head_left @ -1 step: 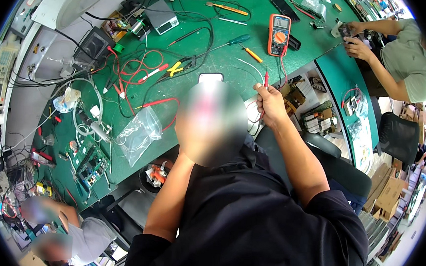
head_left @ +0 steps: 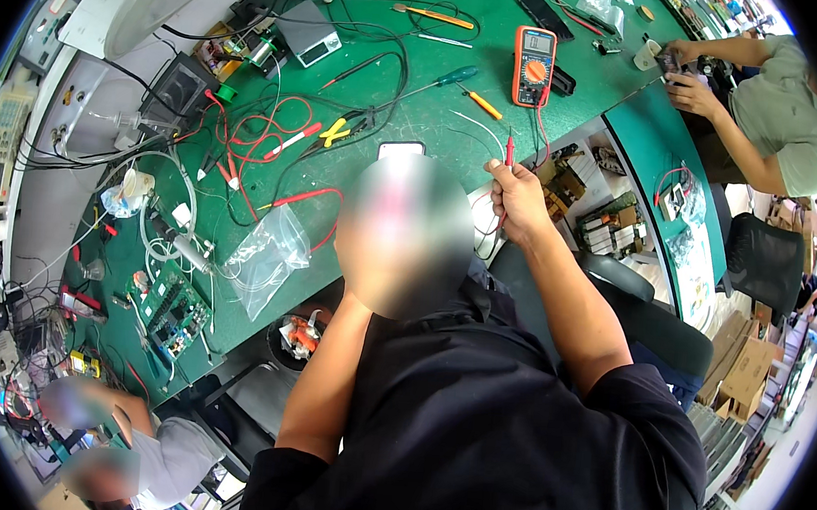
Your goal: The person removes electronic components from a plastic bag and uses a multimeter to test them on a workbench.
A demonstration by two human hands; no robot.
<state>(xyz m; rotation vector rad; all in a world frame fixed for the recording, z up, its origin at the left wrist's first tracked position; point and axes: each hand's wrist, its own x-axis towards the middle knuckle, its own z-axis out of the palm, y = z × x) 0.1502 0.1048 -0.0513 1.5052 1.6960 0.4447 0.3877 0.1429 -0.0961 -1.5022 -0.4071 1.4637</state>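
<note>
My right hand is closed around a red test probe, its tip pointing up and away from me. A thin white wire curves out from beside the fingers. Most of my left hand is lost in a blurred patch. From the top of that patch shows a smartphone with a dark frame and pale screen, in line with the hand; the fingers on it cannot be made out. Beyond the right hand lies an orange multimeter, a red lead running from it.
On the green bench lie yellow-handled pliers, an orange-handled screwdriver and a clear plastic bag. A circuit board sits at the left. Another person's hands hold a dark part at the far right.
The whole view has shifted very slightly. At the far right, the other person's hands have moved a little and a white cup shows more fully. My hands keep their places.
</note>
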